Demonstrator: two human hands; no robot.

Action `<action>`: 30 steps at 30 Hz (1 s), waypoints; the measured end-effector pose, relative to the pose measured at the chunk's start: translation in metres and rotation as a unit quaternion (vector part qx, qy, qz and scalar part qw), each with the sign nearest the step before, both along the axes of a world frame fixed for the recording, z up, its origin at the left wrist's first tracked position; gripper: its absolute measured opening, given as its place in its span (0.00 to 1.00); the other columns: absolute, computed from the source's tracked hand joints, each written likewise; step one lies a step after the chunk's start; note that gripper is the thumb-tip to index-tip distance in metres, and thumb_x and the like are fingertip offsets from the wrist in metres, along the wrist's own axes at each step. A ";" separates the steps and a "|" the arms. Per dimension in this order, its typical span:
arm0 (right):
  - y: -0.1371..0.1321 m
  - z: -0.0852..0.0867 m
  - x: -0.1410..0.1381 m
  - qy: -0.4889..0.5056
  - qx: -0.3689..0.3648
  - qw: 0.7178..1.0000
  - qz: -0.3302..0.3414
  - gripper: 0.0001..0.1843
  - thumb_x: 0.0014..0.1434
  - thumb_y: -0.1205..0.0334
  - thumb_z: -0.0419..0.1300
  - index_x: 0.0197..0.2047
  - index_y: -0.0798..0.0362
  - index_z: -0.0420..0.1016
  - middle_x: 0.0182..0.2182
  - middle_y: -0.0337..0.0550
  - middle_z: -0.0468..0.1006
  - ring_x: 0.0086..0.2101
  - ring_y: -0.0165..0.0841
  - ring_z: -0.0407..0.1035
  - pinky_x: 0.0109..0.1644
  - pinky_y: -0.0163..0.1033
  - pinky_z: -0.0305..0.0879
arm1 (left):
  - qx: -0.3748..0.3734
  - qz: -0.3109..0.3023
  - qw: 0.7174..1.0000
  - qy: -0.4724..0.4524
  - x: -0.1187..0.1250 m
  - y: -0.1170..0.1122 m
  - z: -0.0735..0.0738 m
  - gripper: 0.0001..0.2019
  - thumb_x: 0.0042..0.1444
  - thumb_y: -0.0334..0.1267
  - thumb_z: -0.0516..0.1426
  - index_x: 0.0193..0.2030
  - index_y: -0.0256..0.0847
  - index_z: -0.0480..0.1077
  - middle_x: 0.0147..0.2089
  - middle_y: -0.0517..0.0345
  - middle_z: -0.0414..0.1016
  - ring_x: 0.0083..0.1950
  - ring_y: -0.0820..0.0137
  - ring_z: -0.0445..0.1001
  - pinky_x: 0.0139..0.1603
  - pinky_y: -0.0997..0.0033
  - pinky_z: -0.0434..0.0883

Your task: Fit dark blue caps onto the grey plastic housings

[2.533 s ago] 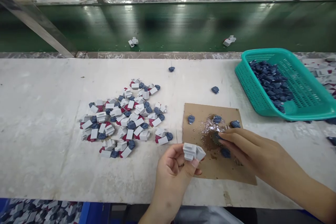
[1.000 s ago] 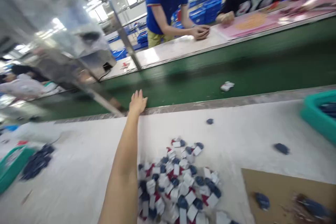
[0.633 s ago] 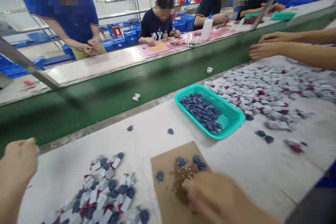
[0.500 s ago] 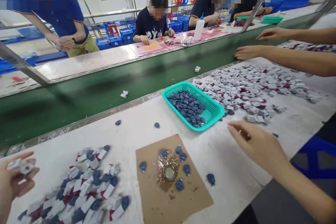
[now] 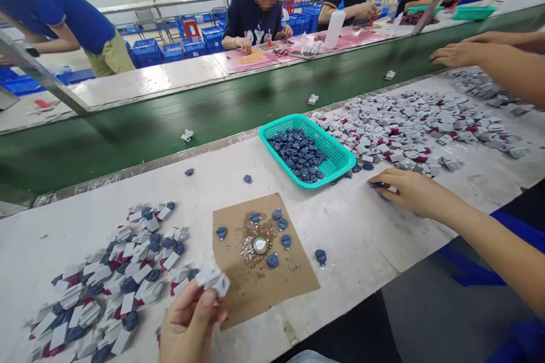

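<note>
My left hand [image 5: 193, 317] pinches a small white plastic piece [image 5: 213, 281] between thumb and fingers, above the near left corner of a brown cardboard sheet [image 5: 238, 295]. On that sheet a round cap [image 5: 260, 245] sits in a wet, shiny patch, with several dark blue fist-shaped pieces [image 5: 272, 261] around it. My right hand [image 5: 404, 190] is low over the table, right of the green basket [image 5: 306, 184]. Its fingertips are closed on a dark blue piece [image 5: 376, 185]. The basket contains many blue pieces [image 5: 298, 153].
Left of the cardboard lies a heap of white, red and blue parts [image 5: 128, 272]. A large pile of white and red parts [image 5: 409, 125] spreads behind my right hand. A co-worker's hands [image 5: 464, 52] reach in at upper right. Beyond the green belt [image 5: 238, 108], other people sit working.
My left hand has come rightward from the far left edge to the cardboard with the white piece. My right hand, with no piece visible before, now has a blue one. The view has shifted.
</note>
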State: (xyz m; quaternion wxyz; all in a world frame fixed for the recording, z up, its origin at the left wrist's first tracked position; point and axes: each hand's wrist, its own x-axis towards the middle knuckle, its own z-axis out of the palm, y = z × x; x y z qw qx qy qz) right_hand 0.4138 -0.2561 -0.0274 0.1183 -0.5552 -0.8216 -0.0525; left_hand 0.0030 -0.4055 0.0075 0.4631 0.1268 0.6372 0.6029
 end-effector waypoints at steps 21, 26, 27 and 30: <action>-0.027 0.012 -0.228 0.005 -0.058 0.910 0.410 0.19 0.63 0.81 0.43 0.30 0.51 0.66 0.25 0.38 0.69 0.22 0.32 0.64 0.24 0.37 0.54 | -0.003 -0.022 0.966 -0.259 -0.002 -0.008 -0.008 0.17 0.29 0.39 0.80 0.24 0.37 0.79 0.25 0.57 0.84 0.24 0.77 0.77 0.25 0.84 0.71; -0.032 0.025 -0.229 0.064 -0.169 0.899 0.399 0.14 0.69 0.71 0.49 0.33 0.49 0.66 0.25 0.37 0.71 0.23 0.31 0.67 0.24 0.35 0.58 | 0.010 -0.008 0.956 -0.294 -0.003 -0.007 -0.007 0.17 0.29 0.36 0.80 0.23 0.38 0.79 0.27 0.56 0.85 0.26 0.75 0.80 0.24 0.85 0.72; -0.034 0.031 -0.231 0.107 -0.195 0.902 0.371 0.13 0.71 0.67 0.50 0.33 0.49 0.66 0.25 0.36 0.71 0.22 0.30 0.67 0.24 0.35 0.59 | 0.014 -0.013 0.955 -0.296 -0.003 -0.007 -0.007 0.16 0.30 0.36 0.80 0.23 0.38 0.79 0.28 0.57 0.85 0.26 0.76 0.80 0.25 0.85 0.72; -0.047 0.049 -0.237 0.234 -0.276 0.884 0.295 0.09 0.71 0.58 0.55 0.36 0.47 0.68 0.26 0.34 0.74 0.24 0.29 0.70 0.25 0.31 0.65 | 0.030 -0.039 0.953 -0.298 -0.001 -0.008 -0.007 0.15 0.33 0.35 0.79 0.25 0.37 0.80 0.26 0.58 0.84 0.23 0.79 0.76 0.25 0.85 0.73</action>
